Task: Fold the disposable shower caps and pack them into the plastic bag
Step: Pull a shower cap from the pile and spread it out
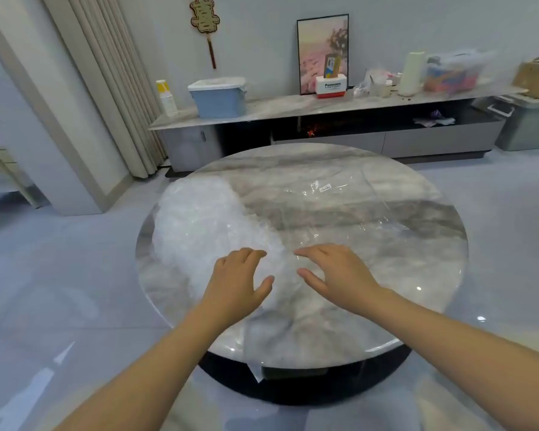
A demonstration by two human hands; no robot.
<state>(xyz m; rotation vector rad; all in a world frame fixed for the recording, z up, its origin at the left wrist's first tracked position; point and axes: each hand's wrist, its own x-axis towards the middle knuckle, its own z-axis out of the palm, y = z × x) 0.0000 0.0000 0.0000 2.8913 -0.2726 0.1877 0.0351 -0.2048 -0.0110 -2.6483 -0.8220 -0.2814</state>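
Just both grips loose: left hand (235,279) & right hand (335,272) over shower caps (196,225); "Panasonic" box (331,85) behind.

The surface (371,250) is showing grey and white marbling over a black base (308,387). The caps (199,219) are looking frosty white, the bag (339,197) clear with a white label (325,187). A blue bin (220,102) is wearing a white lid.

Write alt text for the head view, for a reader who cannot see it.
Two bare hands, left hand and right hand, reach open over a round marble table, above a heap of crumpled white shower caps. A clear plastic bag lies flat beyond them; a low TV cabinet stands behind.
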